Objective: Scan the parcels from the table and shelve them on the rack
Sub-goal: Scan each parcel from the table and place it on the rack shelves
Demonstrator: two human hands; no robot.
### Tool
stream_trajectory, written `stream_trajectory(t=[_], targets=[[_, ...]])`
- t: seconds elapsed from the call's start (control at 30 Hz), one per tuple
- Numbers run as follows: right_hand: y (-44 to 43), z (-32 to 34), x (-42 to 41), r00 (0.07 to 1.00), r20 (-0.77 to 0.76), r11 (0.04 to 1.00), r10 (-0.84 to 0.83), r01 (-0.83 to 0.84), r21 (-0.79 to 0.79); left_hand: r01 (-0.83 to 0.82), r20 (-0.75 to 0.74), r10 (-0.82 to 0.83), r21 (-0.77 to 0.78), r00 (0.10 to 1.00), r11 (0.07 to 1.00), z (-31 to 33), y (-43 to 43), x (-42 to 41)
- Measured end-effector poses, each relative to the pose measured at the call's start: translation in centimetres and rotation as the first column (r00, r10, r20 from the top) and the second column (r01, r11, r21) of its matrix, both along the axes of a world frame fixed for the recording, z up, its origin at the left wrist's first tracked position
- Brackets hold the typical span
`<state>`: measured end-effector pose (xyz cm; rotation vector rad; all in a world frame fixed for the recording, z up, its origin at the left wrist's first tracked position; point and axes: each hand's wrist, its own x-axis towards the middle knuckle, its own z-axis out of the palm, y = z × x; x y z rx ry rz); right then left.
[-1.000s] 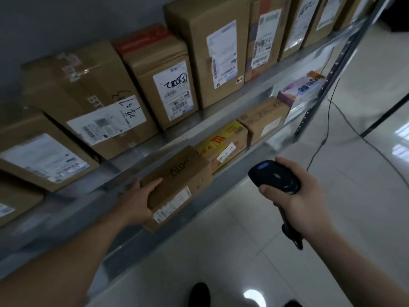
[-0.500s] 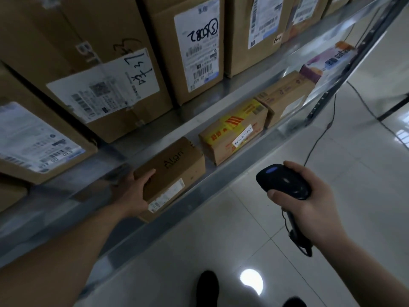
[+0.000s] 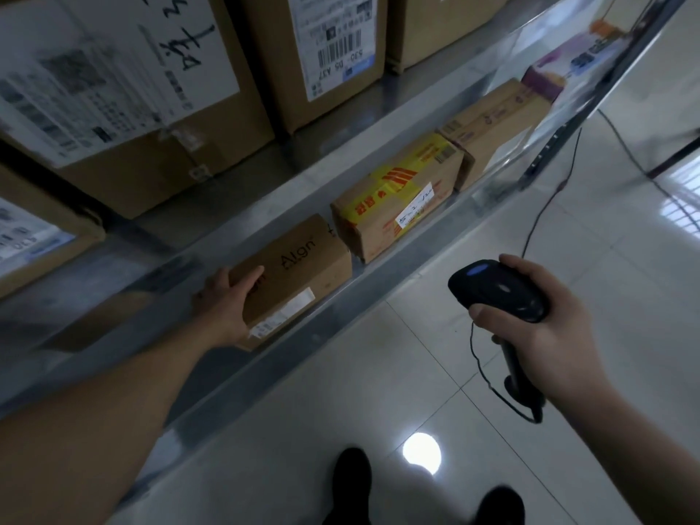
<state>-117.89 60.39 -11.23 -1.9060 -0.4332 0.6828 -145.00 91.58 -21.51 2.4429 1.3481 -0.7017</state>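
A small brown parcel (image 3: 299,274) printed "Algn" with a white label on its front lies on the lower shelf of the metal rack (image 3: 382,286). My left hand (image 3: 225,303) grips its left end, thumb on top, the other fingers hidden behind the box. My right hand (image 3: 545,327) holds a black corded barcode scanner (image 3: 500,291) over the floor, to the right of the parcel and apart from it.
On the same shelf to the right sit a yellow-taped box (image 3: 401,195), a brown box (image 3: 496,123) and a purple-white box (image 3: 560,70). Large labelled cartons (image 3: 329,51) fill the shelf above. A cable (image 3: 545,206) trails over the tiled floor. My shoes (image 3: 350,483) show below.
The parcel has gone deeper onto the lower shelf with my left hand still on it. The view has dropped and come closer to the rack. The scanner hand has barely moved.
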Motion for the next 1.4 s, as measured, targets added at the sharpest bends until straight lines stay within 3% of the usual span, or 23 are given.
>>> stream_trajectory(t=[0.33, 1.4], targets=[[0.1, -0.1, -0.3, 1.000, 0.005, 1.000, -0.019, 0.019, -0.005, -0.030, 0.046, 0.031, -0.009, 0.998, 1.000, -1.5, -0.6, 0.2], [-1.0, 3.1, -2.5, 0.998, 0.052, 0.998, 0.036, -0.039, 0.051, -0.015, 0.026, 0.015, -0.003, 1.000, 1.000, 2.9, -3.0, -0.4]])
